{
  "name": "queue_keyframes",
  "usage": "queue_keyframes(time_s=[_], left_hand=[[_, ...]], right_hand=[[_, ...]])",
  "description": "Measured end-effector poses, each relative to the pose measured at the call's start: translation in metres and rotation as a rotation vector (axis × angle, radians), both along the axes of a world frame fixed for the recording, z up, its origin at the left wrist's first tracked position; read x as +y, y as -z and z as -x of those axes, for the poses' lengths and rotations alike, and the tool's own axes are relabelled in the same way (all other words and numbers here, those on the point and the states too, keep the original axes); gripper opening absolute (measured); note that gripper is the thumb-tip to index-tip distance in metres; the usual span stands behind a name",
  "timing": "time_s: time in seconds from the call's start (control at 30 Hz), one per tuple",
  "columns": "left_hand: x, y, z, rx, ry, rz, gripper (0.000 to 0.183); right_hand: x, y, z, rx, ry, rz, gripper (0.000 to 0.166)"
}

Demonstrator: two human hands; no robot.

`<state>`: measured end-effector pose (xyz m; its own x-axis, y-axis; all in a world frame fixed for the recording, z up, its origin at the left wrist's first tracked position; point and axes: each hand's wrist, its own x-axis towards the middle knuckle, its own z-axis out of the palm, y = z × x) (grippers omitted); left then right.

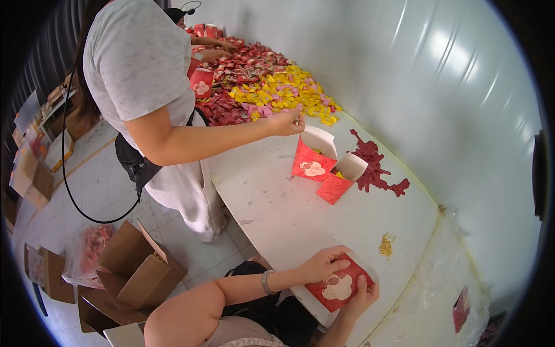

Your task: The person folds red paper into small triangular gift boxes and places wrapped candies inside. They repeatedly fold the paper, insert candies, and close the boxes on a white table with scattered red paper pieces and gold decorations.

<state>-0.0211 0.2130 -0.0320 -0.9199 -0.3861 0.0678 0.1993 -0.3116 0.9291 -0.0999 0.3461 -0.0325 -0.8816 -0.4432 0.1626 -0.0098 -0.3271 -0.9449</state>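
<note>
A red paper carton [334, 288] with a pale cloud-shaped panel is held near the table's front edge, its white flap tilted up at the far side. My left hand [327, 262], below a bracelet, grips its upper left edge with the thumb on the front. My right hand [362, 297] holds the right edge, thumb also on the front. Farther along the white table [277, 208] stand two open red cartons, one [313, 162] upright and the other [336, 191] tilted, with yellow wrapped pieces visible inside.
A co-worker's hand [288, 122] reaches above the cartons. Behind lie heaps of yellow wrapped sweets [282, 93] and red packets [256, 60]. Dark red flat pieces [373, 165] and small golden bits [386, 246] lie rightward. Cardboard boxes [138, 269] crowd the floor; clear plastic [451, 269] covers the right.
</note>
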Motion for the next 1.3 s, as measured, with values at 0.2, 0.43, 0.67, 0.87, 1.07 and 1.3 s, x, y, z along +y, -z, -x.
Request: queue_keyframes(time_s=[0.2,0.43,0.67,0.87,1.07,1.3], left_hand=[[-0.008,-0.007,0.006,0.038,0.039,0.169,0.023],[0.002,-0.016,0.003,0.022,-0.074,0.294,0.013],[-0.003,-0.013,0.006,0.149,0.059,0.236,0.011],[-0.011,-0.015,0.005,0.163,0.168,0.166,0.008],[-0.005,-0.004,0.001,0.294,0.074,0.341,0.011],[0.000,-0.009,0.001,0.260,-0.110,0.354,0.011]], right_hand=[[-0.004,0.008,-0.003,0.050,0.073,0.014,0.026],[-0.006,0.000,-0.003,0.092,0.048,0.053,0.018],[0.003,0.017,-0.002,0.179,0.053,0.008,0.017],[0.003,0.005,0.003,0.208,0.015,0.049,0.008],[0.003,0.007,0.002,0.251,0.026,0.046,0.007],[0.008,0.020,0.000,0.324,0.056,0.017,0.005]])
